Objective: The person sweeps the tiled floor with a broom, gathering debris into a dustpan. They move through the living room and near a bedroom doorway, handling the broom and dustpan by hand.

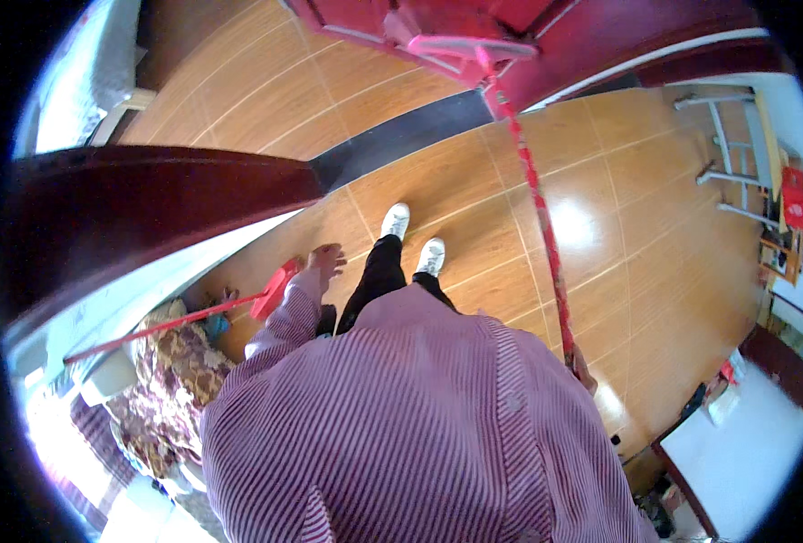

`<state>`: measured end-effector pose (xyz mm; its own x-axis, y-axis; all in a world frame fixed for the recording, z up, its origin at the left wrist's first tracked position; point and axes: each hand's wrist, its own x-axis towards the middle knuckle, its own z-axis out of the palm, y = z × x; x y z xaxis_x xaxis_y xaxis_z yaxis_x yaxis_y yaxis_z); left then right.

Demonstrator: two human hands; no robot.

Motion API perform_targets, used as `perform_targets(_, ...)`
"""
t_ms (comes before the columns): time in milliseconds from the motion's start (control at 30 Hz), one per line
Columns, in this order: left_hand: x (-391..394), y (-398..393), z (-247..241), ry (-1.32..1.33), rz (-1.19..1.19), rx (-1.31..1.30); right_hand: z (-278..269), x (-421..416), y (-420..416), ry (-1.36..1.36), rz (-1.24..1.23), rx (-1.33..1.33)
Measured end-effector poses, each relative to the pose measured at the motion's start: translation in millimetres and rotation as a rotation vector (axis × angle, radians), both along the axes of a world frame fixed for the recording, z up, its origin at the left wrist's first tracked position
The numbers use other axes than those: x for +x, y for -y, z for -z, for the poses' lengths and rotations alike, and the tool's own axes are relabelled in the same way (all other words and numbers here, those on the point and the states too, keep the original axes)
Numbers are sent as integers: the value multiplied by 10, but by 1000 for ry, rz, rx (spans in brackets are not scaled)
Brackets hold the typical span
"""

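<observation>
My right hand point(581, 372), partly hidden by my sleeve, grips the lower end of a red patterned pole point(537, 197). The pole runs up and away to a wide pink head point(472, 47), which overlaps a red door point(618, 41) in the view; whether they touch I cannot tell. It looks like a broom or a mop, and its underside is hidden. Empty, with fingers apart, my left hand point(326, 260) hangs beside my leg. Close to that hand is a red long-handled dustpan point(276, 290), its thin handle point(170, 324) slanting off to the left.
A dark threshold strip point(408, 139) crosses the wood-look tiled floor point(578, 271) at a doorway. A dark red door or frame point(157, 217) stands left. A patterned cloth cover point(170, 380) lies lower left. Right are a metal-legged stand point(727, 156) and a white-topped table point(727, 434).
</observation>
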<state>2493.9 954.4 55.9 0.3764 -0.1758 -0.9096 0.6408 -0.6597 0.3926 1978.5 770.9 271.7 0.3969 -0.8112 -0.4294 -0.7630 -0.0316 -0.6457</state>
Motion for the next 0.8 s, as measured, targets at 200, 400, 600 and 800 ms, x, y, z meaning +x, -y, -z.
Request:
perform_targets(200, -216, -597, 5, -42, -107, -101, 68, -32, 72, -94, -144, -25)
perform_targets(400, -692, -1443, -206, -24, -260, 144, 933, 892, 537, 30, -461, -10)
perform_targets(600, -968, -2227, -328, -87, -391, 249, 1729, 2647, 958, -206, -722, -18)
perform_targets(800, -811, -2369, -358, -156, -426, 286, 1880, 2368, 1021, -512, -825, 23)
